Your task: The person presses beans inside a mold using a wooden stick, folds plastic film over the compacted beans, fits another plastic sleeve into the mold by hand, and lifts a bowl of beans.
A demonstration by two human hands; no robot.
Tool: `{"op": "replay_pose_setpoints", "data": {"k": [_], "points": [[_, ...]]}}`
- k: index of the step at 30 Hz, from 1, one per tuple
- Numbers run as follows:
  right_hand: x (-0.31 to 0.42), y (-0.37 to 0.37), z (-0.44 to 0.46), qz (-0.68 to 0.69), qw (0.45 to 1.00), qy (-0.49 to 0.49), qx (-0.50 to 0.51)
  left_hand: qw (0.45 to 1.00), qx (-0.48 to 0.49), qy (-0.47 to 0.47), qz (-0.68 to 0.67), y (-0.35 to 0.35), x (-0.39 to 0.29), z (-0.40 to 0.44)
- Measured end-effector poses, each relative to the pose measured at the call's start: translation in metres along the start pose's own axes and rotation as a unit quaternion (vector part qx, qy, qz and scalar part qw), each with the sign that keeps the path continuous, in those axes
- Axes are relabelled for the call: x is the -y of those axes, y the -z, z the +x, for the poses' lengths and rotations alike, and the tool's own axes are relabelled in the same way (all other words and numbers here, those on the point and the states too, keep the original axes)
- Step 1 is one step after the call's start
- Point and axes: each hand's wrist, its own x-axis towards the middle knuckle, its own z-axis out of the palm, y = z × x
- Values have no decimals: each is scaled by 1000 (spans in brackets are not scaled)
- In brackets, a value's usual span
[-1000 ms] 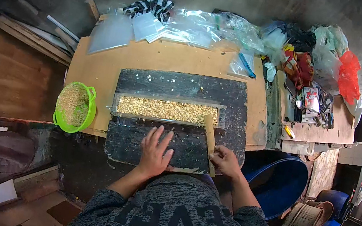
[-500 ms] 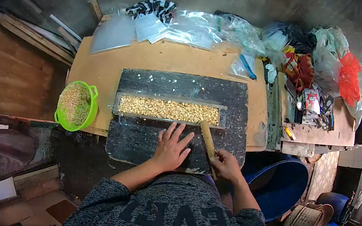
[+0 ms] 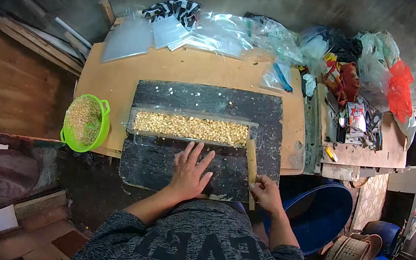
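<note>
A long clear tray or frame (image 3: 253, 131) filled with pale chopped pieces (image 3: 192, 127) lies across a dark worn board (image 3: 160, 160). Fingers spread, my left hand (image 3: 193, 170) rests on the board, its fingertips at the tray's near edge. My right hand (image 3: 265, 192) grips the lower part of a flat wooden stick (image 3: 251, 163). The stick's far end is at the tray's right end. At the left edge of the table stands a green basket (image 3: 104, 128) holding more pale pieces.
Plastic sheets (image 3: 127, 41) and clear bags (image 3: 276, 35) lie along the back of the tan table (image 3: 113, 78). A side bench (image 3: 370, 157) at the right bears tools and a yellow-handled item (image 3: 331, 153). A blue barrel (image 3: 324, 201) stands below.
Since one second ago, my left hand has moved right and forward to the tray's near edge. The stick has left the pieces, dipped nearer me, then shifted right with my right hand.
</note>
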Motion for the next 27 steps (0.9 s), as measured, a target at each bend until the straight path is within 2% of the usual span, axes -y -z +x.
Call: {"op": "replay_pose_setpoints", "data": {"k": [4, 7, 16, 19, 22, 24, 27], "points": [[7, 0, 4, 12, 1000, 1, 17, 1000, -1, 18, 12, 4, 3, -5], [13, 0, 5, 43, 998, -34, 24, 1000, -9, 25, 12, 7, 5, -9], [7, 7, 17, 86, 996, 21, 31, 997, 7, 76, -6, 16, 7, -27], [2, 14, 1, 45, 998, -15, 51, 995, 10, 100, 3, 19, 8, -36], [-17, 8, 1, -1, 998, 18, 56, 993, 11, 121, 9, 21, 8, -43], [-19, 3, 4, 35, 999, 14, 25, 991, 7, 128, 26, 22, 9, -47], [-5, 7, 9, 101, 994, 4, 42, 990, 2, 137, 39, 26, 12, -52]]}}
